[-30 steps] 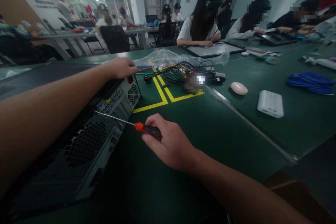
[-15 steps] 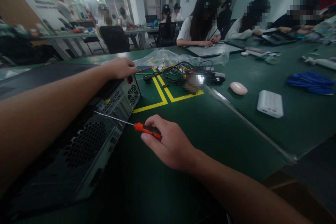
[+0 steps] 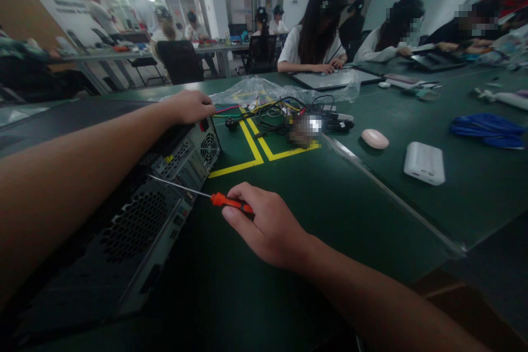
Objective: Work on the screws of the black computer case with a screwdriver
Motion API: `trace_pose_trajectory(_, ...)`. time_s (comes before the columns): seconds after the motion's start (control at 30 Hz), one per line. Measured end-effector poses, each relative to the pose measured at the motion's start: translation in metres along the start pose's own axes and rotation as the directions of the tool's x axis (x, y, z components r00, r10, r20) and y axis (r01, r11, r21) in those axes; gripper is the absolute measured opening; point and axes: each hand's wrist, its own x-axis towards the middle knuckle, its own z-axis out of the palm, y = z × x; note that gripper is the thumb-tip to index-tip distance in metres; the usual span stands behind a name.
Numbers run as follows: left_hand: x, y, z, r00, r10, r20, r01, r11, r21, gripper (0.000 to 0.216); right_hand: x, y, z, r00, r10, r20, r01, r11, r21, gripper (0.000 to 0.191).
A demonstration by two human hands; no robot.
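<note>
A black computer tower (image 3: 181,173) lies on its side at the left, its back panel with vents and ports turned toward the right. My left hand (image 3: 190,106) rests at its far corner, fingers bent over the edge, the forearm crossing above the case. Closed round the orange and black handle of a screwdriver (image 3: 225,199) is my right hand (image 3: 268,225), thumb and fingers pinching it from the right. The long metal shaft reaches leftward, and its tip meets the rear edge of the case near the middle. Any screw under the tip is too small to make out.
Beyond the case lie tangled black cables (image 3: 276,115) and clear plastic sheeting (image 3: 256,88). A pink oval object (image 3: 375,138), a white box-shaped device (image 3: 424,163) and a blue bundle (image 3: 487,130) sit on the green table (image 3: 330,203). Other people work across it.
The screwdriver handle has turned slightly in my right hand, showing more orange now. Its tip stays at the same spot, and my left hand has not moved.
</note>
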Motion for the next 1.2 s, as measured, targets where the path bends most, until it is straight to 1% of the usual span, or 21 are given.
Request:
trace_pose_trajectory(0.1, -0.0015, 0.0020, -0.0006, 1.000, -0.012, -0.003, 0.012, 1.000, 0.012, 0.081, 0.0002, -0.0001, -0.0004, 1.000, -0.004, 0.014, 0.004, 1.000, -0.004, 0.024)
trace_pose_trajectory(0.2, -0.0026, 0.0036, -0.0013, 1.000, -0.024, 0.009, 0.023, 0.999, 0.025, 0.083, -0.0005, 0.0006, -0.0012, 0.999, 0.006, 0.035, -0.006, 1.000, 0.002, 0.024)
trace_pose_trajectory(0.33, -0.0016, 0.0032, -0.0009, 1.000, -0.028, 0.012, 0.027, 0.999, 0.041, 0.081, -0.0018, 0.0036, -0.0002, 0.999, 0.013, 0.045, -0.015, 0.999, 0.029, 0.037)
trace_pose_trajectory(0.47, -0.0001, 0.0012, 0.0000, 1.000, 0.001, -0.001, -0.001, 0.999, 0.051, 0.079, -0.0025, 0.0061, 0.0014, 0.999, -0.017, 0.027, 0.017, 1.000, -0.002, 0.028)
trace_pose_trajectory(0.63, -0.0004, 0.0006, -0.0001, 1.000, -0.008, -0.002, 0.008, 0.999, 0.033, 0.082, -0.0026, 0.0050, 0.0004, 1.000, -0.026, 0.013, 0.027, 1.000, -0.013, 0.018)
trace_pose_trajectory(0.97, 0.0000, -0.0007, 0.0003, 1.000, 0.002, 0.012, -0.002, 1.000, -0.015, 0.083, -0.0018, 0.0041, -0.0006, 0.999, -0.032, 0.019, 0.032, 1.000, 0.000, 0.015)
trace_pose_trajectory(1.2, 0.0005, -0.0027, 0.0013, 1.000, 0.001, 0.004, -0.001, 1.000, 0.005, 0.081, -0.0021, 0.0027, -0.0013, 1.000, -0.027, 0.016, 0.027, 1.000, 0.013, 0.014)
